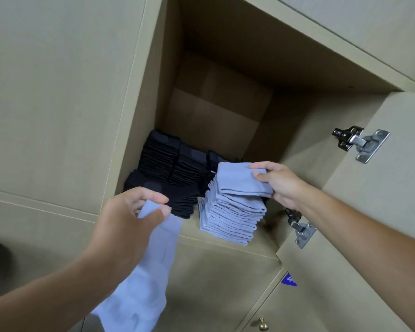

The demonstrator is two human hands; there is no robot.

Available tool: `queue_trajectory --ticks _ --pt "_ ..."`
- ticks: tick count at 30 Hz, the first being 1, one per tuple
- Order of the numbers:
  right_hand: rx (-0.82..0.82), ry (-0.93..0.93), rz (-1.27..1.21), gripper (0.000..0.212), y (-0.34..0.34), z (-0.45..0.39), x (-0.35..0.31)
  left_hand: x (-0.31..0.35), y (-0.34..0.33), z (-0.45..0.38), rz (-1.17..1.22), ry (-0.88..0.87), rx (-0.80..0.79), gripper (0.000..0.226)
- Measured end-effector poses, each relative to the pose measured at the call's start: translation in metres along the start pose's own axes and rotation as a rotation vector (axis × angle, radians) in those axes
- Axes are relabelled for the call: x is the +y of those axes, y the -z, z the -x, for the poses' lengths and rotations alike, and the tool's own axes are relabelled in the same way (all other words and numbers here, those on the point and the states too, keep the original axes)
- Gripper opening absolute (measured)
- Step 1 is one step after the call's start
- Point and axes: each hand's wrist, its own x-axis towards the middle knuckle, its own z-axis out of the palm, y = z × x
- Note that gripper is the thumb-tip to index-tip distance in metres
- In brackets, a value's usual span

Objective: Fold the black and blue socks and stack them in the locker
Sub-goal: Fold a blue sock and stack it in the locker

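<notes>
Inside the open beige locker (225, 44), stacks of folded black socks (173, 168) stand at the left and back. A tall stack of folded blue socks (230, 216) stands near the front edge. My right hand (276, 180) pinches a folded blue sock (237, 179) by its right end, resting it on top of the blue stack. My left hand (130, 216) grips the top of an unfolded blue sock (144, 271), which hangs down in front of the locker's lower edge.
The locker door (381, 212) stands open at the right, with two metal hinges (359, 142). A cardboard box (216, 111) fills the back of the compartment. Below is a closed door with a brass knob (262, 327) and a blue sticker (289, 280).
</notes>
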Motion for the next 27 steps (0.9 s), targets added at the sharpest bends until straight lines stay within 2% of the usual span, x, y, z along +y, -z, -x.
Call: queue_trajectory --ticks 4,8,13,16,20,23,25,27 --pt "-0.006 0.1 0.347 0.015 -0.001 0.001 0.006 -0.001 0.002 -0.002 -0.007 -0.007 0.003 0.011" --pt "0.004 0.118 0.472 0.016 -0.003 0.002 0.011 -0.002 0.003 -0.003 -0.008 -0.014 -0.006 0.011" --pt "0.134 0.134 0.563 0.023 -0.011 0.008 0.012 0.001 0.005 -0.002 -0.006 -0.017 -0.066 0.008" --pt "0.227 0.296 0.541 0.023 -0.026 0.03 0.01 0.007 0.007 -0.001 -0.001 -0.018 -0.139 0.007" --pt "0.236 0.515 0.367 0.014 -0.061 0.076 0.008 0.011 0.008 -0.001 -0.018 -0.027 -0.211 0.01" --pt "0.148 0.572 0.146 0.01 -0.087 0.109 0.005 0.011 0.01 -0.004 -0.044 -0.032 -0.258 0.011" --pt "-0.028 0.535 0.041 0.012 -0.097 0.124 0.003 0.011 0.012 -0.005 -0.054 -0.06 -0.294 0.013" --pt "-0.274 0.456 0.014 0.026 -0.103 0.132 0.004 0.012 0.013 -0.006 -0.066 -0.101 -0.32 0.017"
